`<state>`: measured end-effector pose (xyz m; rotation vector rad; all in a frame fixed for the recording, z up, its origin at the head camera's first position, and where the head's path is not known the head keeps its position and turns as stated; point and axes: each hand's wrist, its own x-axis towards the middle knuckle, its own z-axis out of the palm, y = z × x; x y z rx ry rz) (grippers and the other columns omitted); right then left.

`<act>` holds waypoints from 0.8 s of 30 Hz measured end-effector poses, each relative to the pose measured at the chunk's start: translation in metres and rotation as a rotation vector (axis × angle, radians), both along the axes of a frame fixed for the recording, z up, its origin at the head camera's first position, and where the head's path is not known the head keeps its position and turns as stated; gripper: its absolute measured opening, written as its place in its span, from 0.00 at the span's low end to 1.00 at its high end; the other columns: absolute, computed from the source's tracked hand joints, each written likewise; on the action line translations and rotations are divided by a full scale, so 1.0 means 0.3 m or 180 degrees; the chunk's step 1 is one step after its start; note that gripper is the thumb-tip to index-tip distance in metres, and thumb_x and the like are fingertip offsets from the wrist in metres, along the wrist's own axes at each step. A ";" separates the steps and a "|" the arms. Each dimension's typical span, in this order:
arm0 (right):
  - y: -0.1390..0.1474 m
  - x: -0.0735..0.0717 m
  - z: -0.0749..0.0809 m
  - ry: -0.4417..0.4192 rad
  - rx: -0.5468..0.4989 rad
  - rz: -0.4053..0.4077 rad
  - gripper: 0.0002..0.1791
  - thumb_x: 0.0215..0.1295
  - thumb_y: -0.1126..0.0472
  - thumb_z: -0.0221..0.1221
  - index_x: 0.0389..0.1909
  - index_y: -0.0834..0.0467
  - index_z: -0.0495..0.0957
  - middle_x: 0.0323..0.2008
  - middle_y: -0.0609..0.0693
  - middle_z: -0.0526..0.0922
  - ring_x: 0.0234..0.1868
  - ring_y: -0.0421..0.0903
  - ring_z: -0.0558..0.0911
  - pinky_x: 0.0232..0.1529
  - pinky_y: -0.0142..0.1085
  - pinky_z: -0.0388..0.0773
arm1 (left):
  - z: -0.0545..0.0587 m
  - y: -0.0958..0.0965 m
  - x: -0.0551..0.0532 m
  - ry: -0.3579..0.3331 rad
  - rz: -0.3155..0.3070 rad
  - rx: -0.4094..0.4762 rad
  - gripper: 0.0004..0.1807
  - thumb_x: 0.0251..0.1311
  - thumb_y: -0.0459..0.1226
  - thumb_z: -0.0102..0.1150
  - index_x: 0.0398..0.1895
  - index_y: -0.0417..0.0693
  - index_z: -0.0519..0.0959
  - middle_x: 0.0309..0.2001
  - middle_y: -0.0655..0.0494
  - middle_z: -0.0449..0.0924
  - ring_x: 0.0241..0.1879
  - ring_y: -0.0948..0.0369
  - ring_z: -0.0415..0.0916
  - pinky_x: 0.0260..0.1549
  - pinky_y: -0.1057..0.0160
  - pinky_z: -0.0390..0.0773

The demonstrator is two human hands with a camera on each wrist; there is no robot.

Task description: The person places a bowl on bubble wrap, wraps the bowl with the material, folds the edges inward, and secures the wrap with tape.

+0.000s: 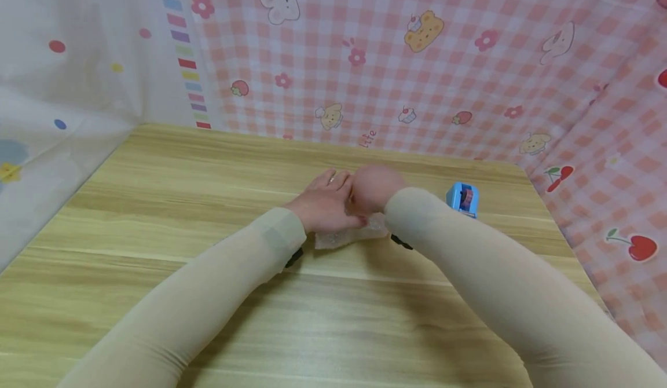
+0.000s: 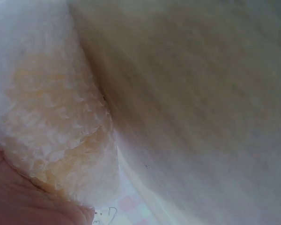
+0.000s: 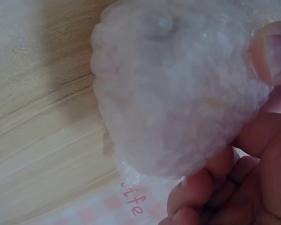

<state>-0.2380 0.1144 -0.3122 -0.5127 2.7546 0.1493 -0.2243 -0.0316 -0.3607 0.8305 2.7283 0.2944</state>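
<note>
A bundle of bubble wrap (image 1: pixel 339 236) lies on the table under both hands in the head view. Something yellowish shows through the bubble wrap (image 2: pixel 56 108) in the left wrist view; its kind is hidden. My left hand (image 1: pixel 325 202) holds the bundle from the left, thumb on the near side. Bent sharply at the wrist, my right hand (image 1: pixel 377 186) is against the far right part of the wrap, with its fingers mostly hidden in the head view. Beside the bubble wrap (image 3: pixel 178 93), the right wrist view has a thumb and curled fingers gripping its edge.
A blue tape dispenser (image 1: pixel 462 198) stands on the wooden table (image 1: pixel 323 330), right of the hands and partly behind the right sleeve. A pink checked curtain (image 1: pixel 365 87) hangs along the back edge, and a pale sheet (image 1: pixel 68 87) along the left.
</note>
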 end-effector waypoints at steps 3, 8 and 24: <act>-0.011 0.003 -0.003 0.0028 0.0100 -0.0049 0.11 0.66 0.52 0.60 0.30 0.54 0.84 0.39 0.49 0.86 0.38 0.49 0.80 0.47 0.43 0.82 | -0.002 0.000 -0.001 -0.0021 0.0023 0.0035 0.57 0.69 0.71 0.47 0.87 0.49 0.41 0.88 0.49 0.37 0.87 0.45 0.30 0.85 0.50 0.34; -0.027 0.012 -0.005 0.0066 0.0175 -0.0179 0.13 0.69 0.52 0.61 0.42 0.54 0.88 0.50 0.50 0.88 0.46 0.48 0.82 0.54 0.47 0.85 | -0.005 0.000 -0.004 -0.0007 -0.0001 0.0093 0.57 0.68 0.71 0.48 0.88 0.49 0.41 0.88 0.48 0.38 0.87 0.46 0.31 0.85 0.51 0.34; -0.046 0.026 0.005 0.0149 0.0111 -0.0317 0.11 0.68 0.55 0.62 0.44 0.54 0.88 0.49 0.50 0.88 0.46 0.47 0.83 0.49 0.46 0.87 | 0.002 0.000 -0.002 0.0023 -0.0115 0.0156 0.55 0.69 0.69 0.49 0.87 0.50 0.43 0.88 0.50 0.37 0.87 0.50 0.34 0.85 0.52 0.33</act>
